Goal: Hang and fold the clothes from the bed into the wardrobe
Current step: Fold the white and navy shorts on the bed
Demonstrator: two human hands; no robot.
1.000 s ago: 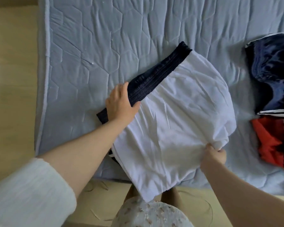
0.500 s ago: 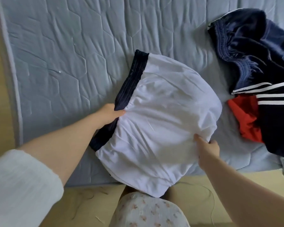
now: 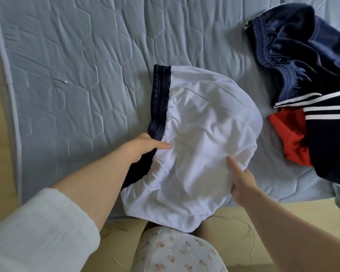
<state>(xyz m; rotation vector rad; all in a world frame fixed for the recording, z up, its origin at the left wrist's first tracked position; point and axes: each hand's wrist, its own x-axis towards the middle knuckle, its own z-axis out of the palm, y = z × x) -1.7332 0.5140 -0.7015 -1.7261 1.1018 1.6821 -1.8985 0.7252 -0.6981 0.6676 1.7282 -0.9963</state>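
On my feed the white shorts (image 3: 204, 146) sit mid-frame on the grey quilted mattress (image 3: 67, 75), with the navy waistband (image 3: 160, 91) along their left side and their lower end hanging past the bed edge over the tan floor (image 3: 234, 230). The left hand (image 3: 143, 148) grips the waistband side, thumb on top of the white cloth, fingers tucked under. The right hand (image 3: 241, 179) pinches the opposite edge, thumb on top too. Upper right there's a crumpled navy garment (image 3: 302, 46) with white stripes and a red piece (image 3: 289, 134) poking out below it, near the shorts but not touching.
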